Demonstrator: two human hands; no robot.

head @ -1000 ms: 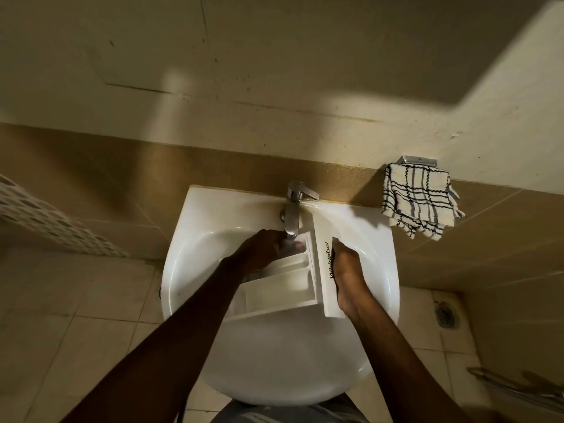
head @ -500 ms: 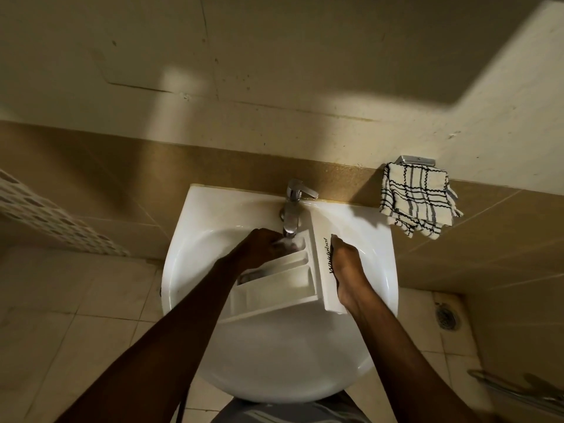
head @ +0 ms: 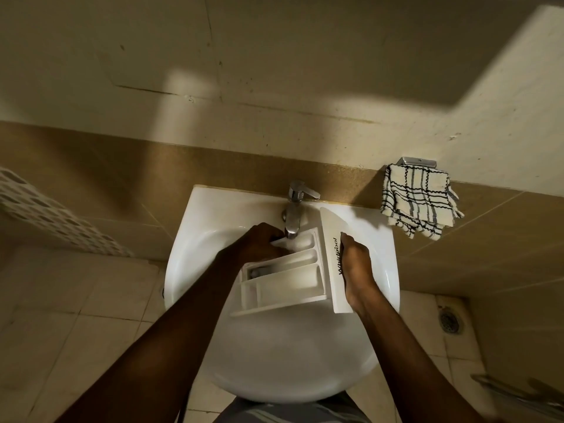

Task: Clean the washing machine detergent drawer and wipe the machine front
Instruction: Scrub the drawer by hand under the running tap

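Two hands: left hand (head: 259, 243) and right hand (head: 357, 265) both hold the detergent drawer (head: 285, 277) over the washbasin (head: 210, 218).
Left grip: fingers curled round the drawer's rear corner, just under the tap (head: 294, 213) spout.
Right grip: clasps the front panel (head: 332, 236) — thumb laid along its lettered face, fingers hidden behind it.
Drawer: white, compartments facing up, tilted; rear end beneath the spout, front panel toward the basin's right rim.
Water: cannot tell whether it flows.
Checked cloth (head: 418, 203): hangs from a metal holder on the wall, right of the basin — well apart from the drawer.
Floor: pale tiles, a round drain (head: 450, 322) at the right; a perforated white basket (head: 45, 215) at the left edge.
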